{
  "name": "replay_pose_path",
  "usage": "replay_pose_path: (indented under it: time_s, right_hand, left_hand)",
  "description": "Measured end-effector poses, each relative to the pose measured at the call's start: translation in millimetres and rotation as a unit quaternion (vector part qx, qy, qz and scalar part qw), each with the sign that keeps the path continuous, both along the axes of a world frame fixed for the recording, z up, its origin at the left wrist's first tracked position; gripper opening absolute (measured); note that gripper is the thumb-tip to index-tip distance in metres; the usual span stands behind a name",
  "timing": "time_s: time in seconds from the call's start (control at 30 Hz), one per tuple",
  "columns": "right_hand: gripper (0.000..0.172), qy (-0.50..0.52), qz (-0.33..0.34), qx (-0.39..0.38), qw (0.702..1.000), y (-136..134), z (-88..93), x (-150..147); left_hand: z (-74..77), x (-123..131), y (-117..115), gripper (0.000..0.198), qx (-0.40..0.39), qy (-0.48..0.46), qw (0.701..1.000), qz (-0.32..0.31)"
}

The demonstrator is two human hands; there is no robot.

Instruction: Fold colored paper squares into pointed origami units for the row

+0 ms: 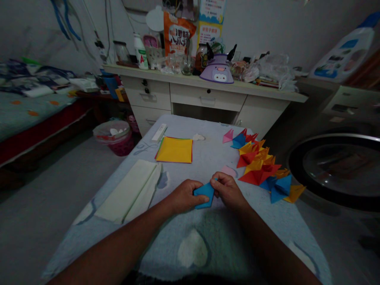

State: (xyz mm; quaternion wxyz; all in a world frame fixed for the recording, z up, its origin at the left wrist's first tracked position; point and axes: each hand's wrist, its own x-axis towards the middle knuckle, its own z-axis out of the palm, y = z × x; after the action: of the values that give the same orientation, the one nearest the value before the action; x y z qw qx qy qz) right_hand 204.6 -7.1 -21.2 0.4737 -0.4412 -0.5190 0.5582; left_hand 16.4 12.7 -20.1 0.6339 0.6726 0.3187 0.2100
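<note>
A folded piece of blue origami paper (204, 195) is held between my two hands over the cloth-covered table. My left hand (187, 196) grips its left side, with the thumb lying across the front. At the paper's upper right corner, the fingers of my right hand (228, 189) pinch the edge. Beyond my hands lies a stack of square paper (174, 150), yellow on top with other colours showing at its edges. Several folded paper pieces (261, 168) in red, orange, blue and pink stand in a cluster to the right.
Left of my arms lies a folded pale cloth or paper sheet (130, 190). A small white box (159, 133) and a crumpled white scrap (198, 137) rest farther back. A white desk (208, 97) borders the far side, a front-loading washing machine (341, 158) the right, a pink bin (121, 147) the left.
</note>
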Motion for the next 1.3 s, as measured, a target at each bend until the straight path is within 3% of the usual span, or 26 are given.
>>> replay_pose_path:
  time_s: [0.43,0.7,0.9,1.0,1.07,1.13,1.3]
  right_hand:
    - [0.036,0.046,-0.057,-0.013,0.997,2,-6.3,-3]
    - [0.036,0.089,-0.124,-0.002,0.988,5,-6.0,0]
    - [0.038,0.0,-0.094,0.003,0.996,2,-1.6,-1]
    - [0.035,-0.053,-0.013,-0.015,0.998,-1,1.3,-1]
    - [0.034,-0.066,0.051,-0.027,0.996,-3,2.1,-1]
    - [0.032,-0.053,0.067,-0.022,0.996,-3,1.1,-1]
    - [0.024,0.0,-0.02,0.034,0.999,0,-6.2,-1]
  left_hand:
    - [0.3,-1,1,0.028,-0.008,-0.006,0.999,0.042]
    - [7.5,1,4,0.029,-0.06,-0.101,0.981,0.152]
    - [7.5,-1,8,0.022,-0.038,-0.139,0.948,0.282]
    - [6.0,-1,10,0.023,-0.044,-0.163,0.93,0.326]
    - [5.8,-1,11,0.023,-0.05,-0.169,0.926,0.334]
    - [6.0,-1,12,0.023,-0.055,-0.168,0.927,0.332]
    - [5.0,1,9,0.034,-0.051,-0.16,0.944,0.282]
